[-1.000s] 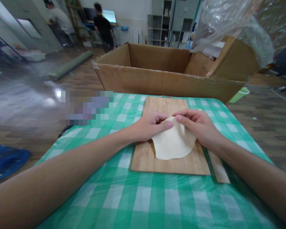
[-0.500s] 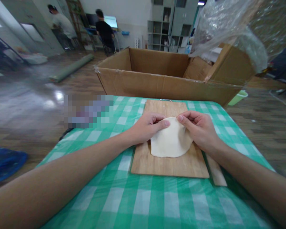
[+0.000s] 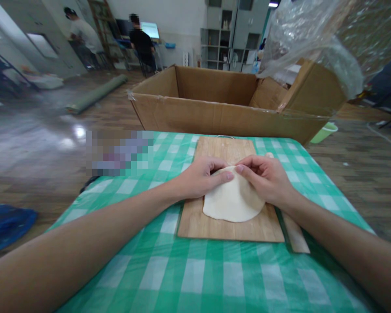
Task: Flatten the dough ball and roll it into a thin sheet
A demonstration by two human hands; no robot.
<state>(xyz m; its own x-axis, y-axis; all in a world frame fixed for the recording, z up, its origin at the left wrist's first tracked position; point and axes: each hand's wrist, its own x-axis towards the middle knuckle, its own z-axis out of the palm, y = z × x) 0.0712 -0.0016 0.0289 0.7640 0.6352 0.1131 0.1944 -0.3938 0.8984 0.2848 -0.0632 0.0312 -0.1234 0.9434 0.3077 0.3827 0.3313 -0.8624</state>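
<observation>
A flat round sheet of pale dough (image 3: 232,201) lies on a wooden cutting board (image 3: 228,226) on the green checked tablecloth (image 3: 189,269). My left hand (image 3: 200,177) pinches the far edge of the dough from the left, fingers closed on it. From the right, my right hand (image 3: 266,178) pinches the same far edge, and the fingertips of both hands meet at the top of the dough. A wooden rolling pin (image 3: 295,234) lies along the right side of the board, partly under my right forearm.
A large open cardboard box (image 3: 228,108) stands just beyond the table's far edge, with crumpled clear plastic (image 3: 313,34) above its right side. Two people stand far back by a screen. A blue bag (image 3: 6,224) lies on the floor at left.
My two hands have drawn closer together at the far edge of the dough, so their fingertips now meet. The dough has shifted slightly left on the board.
</observation>
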